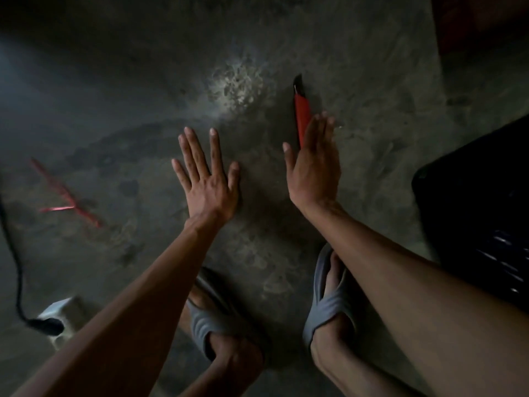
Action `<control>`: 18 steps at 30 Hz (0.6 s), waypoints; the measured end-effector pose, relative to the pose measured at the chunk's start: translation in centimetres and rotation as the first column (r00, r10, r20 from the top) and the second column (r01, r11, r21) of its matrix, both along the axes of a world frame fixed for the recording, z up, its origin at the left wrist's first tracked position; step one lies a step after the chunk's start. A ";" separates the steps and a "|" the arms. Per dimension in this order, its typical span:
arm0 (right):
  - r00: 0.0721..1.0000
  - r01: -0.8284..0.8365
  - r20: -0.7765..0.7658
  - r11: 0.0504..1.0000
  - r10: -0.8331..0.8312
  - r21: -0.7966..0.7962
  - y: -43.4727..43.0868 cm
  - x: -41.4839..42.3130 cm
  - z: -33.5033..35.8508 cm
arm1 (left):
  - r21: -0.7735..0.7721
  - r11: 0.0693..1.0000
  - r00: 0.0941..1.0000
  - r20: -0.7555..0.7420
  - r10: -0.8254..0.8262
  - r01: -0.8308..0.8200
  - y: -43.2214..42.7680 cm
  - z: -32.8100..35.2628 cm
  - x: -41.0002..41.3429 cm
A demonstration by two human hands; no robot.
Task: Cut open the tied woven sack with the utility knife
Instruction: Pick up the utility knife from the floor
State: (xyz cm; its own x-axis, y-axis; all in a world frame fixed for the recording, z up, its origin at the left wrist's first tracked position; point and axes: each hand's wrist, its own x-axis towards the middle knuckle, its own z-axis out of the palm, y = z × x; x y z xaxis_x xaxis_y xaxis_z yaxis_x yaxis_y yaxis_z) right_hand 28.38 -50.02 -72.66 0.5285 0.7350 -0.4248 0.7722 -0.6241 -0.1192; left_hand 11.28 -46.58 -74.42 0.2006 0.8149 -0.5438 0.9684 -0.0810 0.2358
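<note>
A red utility knife lies on the dim concrete floor, its dark blade end pointing away from me. My right hand hovers flat over the knife's near end, fingers together and straight, holding nothing. My left hand is stretched out to the left of it, palm down, fingers spread and empty. No woven sack shows in this view.
Red string pieces lie on the floor at the left. A white power strip with a black plug and cable sits at lower left. A dark object fills the right edge. My feet in grey sandals stand below the hands.
</note>
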 end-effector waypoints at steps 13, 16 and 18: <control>0.925 0.374 -0.046 0.883 -0.377 0.285 0.3 1.6 1.3 | -0.076 0.997 1.000 0.021 -0.008 0.010 0.7 -0.7 -0.4; 0.962 0.254 0.042 0.939 -0.270 0.232 -0.5 2.2 0.8 | -0.038 0.999 0.999 0.042 -0.019 0.021 0.5 -1.2 -0.7; 0.973 0.211 0.044 0.952 -0.225 0.221 -0.8 2.4 0.6 | -0.029 0.999 0.998 0.049 -0.029 0.030 0.3 -1.4 -0.9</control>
